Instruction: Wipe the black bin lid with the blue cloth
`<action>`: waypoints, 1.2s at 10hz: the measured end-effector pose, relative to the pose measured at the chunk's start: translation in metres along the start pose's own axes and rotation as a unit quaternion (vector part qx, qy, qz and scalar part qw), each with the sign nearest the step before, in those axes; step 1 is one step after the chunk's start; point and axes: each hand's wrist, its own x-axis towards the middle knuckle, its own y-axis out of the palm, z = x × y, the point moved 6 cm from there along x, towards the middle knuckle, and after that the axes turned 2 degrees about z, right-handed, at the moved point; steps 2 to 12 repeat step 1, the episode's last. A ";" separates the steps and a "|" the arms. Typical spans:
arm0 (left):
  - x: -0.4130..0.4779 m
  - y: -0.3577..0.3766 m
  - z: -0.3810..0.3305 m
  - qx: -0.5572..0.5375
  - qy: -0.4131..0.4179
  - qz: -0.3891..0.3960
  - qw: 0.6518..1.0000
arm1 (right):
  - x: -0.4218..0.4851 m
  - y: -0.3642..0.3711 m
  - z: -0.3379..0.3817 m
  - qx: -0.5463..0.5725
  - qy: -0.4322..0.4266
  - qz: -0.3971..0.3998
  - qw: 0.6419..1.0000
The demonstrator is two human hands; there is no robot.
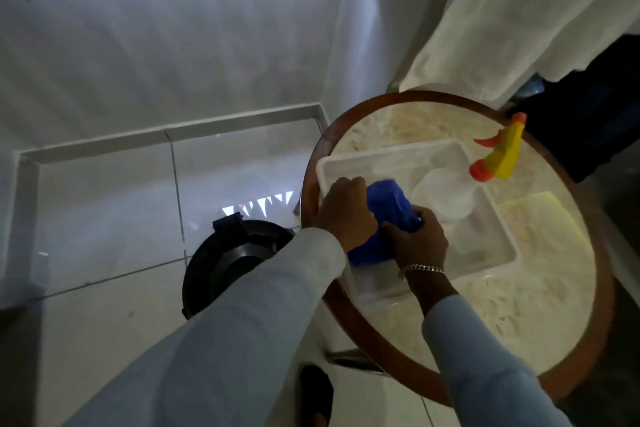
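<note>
Both hands hold the blue cloth over the near-left part of the clear tub, which sits on the round worktop. The left hand is closed on the cloth's upper left side, fingers curled over it. The right hand is closed on its lower right side, thumb pressed into the fabric; a metal bracelet circles that wrist. The cloth is bunched between the two grips.

In the tub, just right of the cloth, stands a spray bottle with a yellow and orange trigger head reaching past the tub's far-right corner. Right of the tub, on the worktop, lies a pale yellow pad.

The black bin stands on the tiled floor left of the tub, below the worktop's edge and partly hidden by the left sleeve. Its lid is dark and apart from the cloth.
</note>
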 end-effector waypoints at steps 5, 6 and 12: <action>-0.009 -0.020 0.008 -0.028 -0.010 -0.036 0.999 | -0.001 0.010 -0.005 -0.065 0.046 0.065 0.995; -0.009 -0.020 0.008 -0.028 -0.010 -0.036 0.999 | -0.001 0.010 -0.005 -0.065 0.046 0.065 0.995; -0.009 -0.020 0.008 -0.028 -0.010 -0.036 0.999 | -0.001 0.010 -0.005 -0.065 0.046 0.065 0.995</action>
